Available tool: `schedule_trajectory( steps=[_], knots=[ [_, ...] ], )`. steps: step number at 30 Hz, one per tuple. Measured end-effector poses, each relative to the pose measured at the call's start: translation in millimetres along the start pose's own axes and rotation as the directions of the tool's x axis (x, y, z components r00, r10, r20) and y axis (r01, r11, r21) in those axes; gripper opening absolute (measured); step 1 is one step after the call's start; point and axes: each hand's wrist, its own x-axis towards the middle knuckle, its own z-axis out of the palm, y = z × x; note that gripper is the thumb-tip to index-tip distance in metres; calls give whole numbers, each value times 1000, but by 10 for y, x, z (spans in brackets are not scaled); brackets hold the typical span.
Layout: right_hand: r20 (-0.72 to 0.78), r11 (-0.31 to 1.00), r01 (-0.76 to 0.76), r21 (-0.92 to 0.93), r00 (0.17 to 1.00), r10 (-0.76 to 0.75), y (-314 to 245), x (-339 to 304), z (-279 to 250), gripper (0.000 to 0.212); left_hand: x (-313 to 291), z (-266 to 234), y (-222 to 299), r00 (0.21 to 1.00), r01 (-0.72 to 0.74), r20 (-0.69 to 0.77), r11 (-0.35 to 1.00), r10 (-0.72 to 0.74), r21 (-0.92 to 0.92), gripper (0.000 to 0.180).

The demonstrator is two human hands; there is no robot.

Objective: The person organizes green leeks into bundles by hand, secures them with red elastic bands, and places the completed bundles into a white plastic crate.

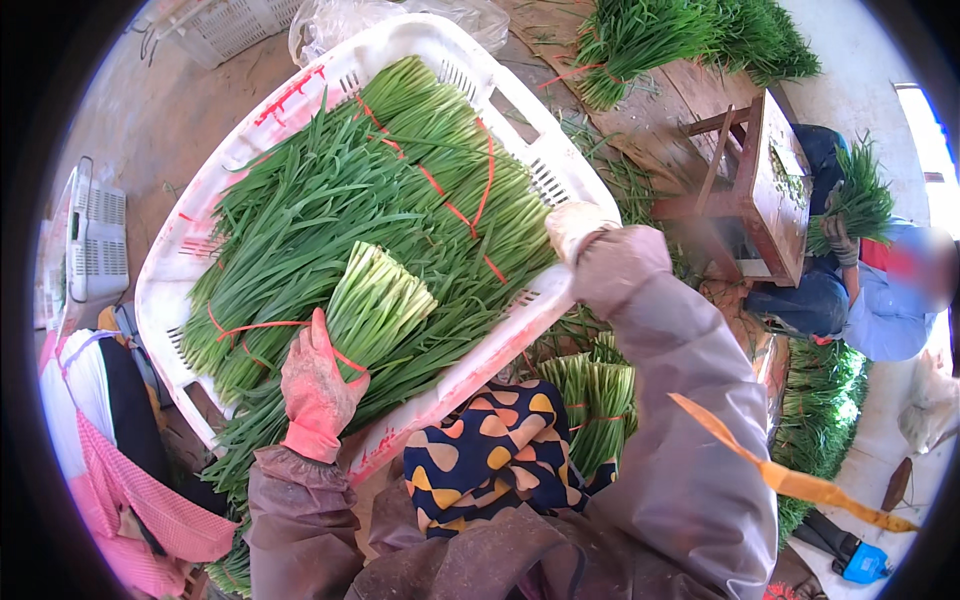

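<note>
A white plastic crate point(570, 165) with pink-red stains stands tilted in front of me, filled with bundles of garlic chives point(300, 200) tied with red bands. My left hand point(322, 385), in a pinkish glove, is closed around one chive bundle point(378, 300) at the crate's near side. Its pale cut ends point up and away, and a red band runs beside my fingers. My right hand point(580, 228), gloved and partly hidden by its cuff, grips the crate's right rim.
More chive bundles lie on the floor at top right point(650, 45), beside my right arm point(590, 395) and far right point(820, 420). A wooden stool point(765, 190) stands near a seated co-worker holding chives point(865, 195). White crates point(98, 235) and a clear plastic bag point(340, 22) sit around.
</note>
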Motion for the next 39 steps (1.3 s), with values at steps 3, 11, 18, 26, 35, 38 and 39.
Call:
schedule_trajectory(
  steps=[3,11,18,26,35,38,39],
  knots=[
    [-130,974,-224,-27,967,219,405,-295,-369,22,-23,27,-15,1000,14,-9,1000,-14,-9,108],
    [-366,992,-11,123,929,56,691,-1019,-953,19,-77,99,-21,999,46,-22,999,-46,-5,106],
    [292,991,126,-48,950,-107,-204,-86,-417,22,-5,-29,30,997,65,51,993,-61,-94,107],
    [351,986,154,-57,928,-124,-50,114,-246,25,-20,-7,-7,999,39,18,997,-38,-61,105],
    [142,964,130,-231,985,-99,132,27,-51,24,5,21,-49,999,-10,-32,998,8,-56,104],
    [6,995,-103,9,995,103,337,-263,-495,23,-45,70,-72,998,4,-55,998,-7,-63,104],
    [-338,995,-24,-94,941,-9,599,-515,-601,22,-31,66,-74,998,-15,-62,997,10,-78,104]
  ],
)
